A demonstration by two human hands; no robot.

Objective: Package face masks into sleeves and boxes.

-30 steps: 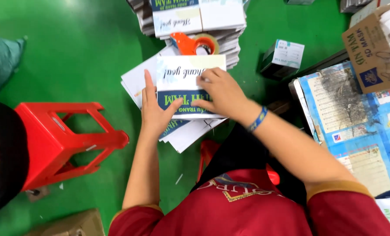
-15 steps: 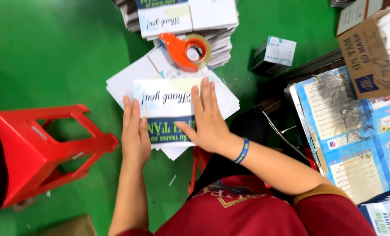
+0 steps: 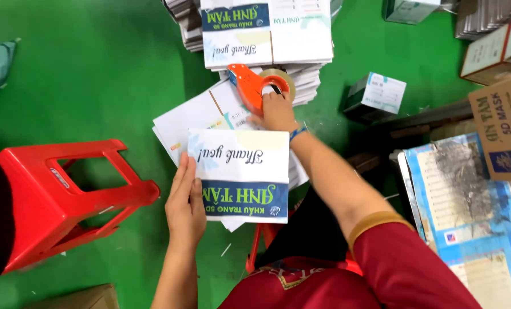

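Right hand (image 3: 277,109) is closed around the orange tape dispenser (image 3: 255,86), which sits on the stack of flat cartons (image 3: 181,123) just beyond the folded white-and-blue box (image 3: 241,174). Left hand (image 3: 185,206) lies flat, fingers extended, against the box's left edge, holding nothing but pinning it. To do this well, I'd judge: keep that left palm pressing so the flaps stay square, lift the dispenser clear of the stack before bringing it over the seam. Room: green floor (image 3: 95,68) open to the left and ahead; red stool (image 3: 66,194) near the left forearm, small box (image 3: 375,94) and cardboard cartons (image 3: 498,123) crowd the right.
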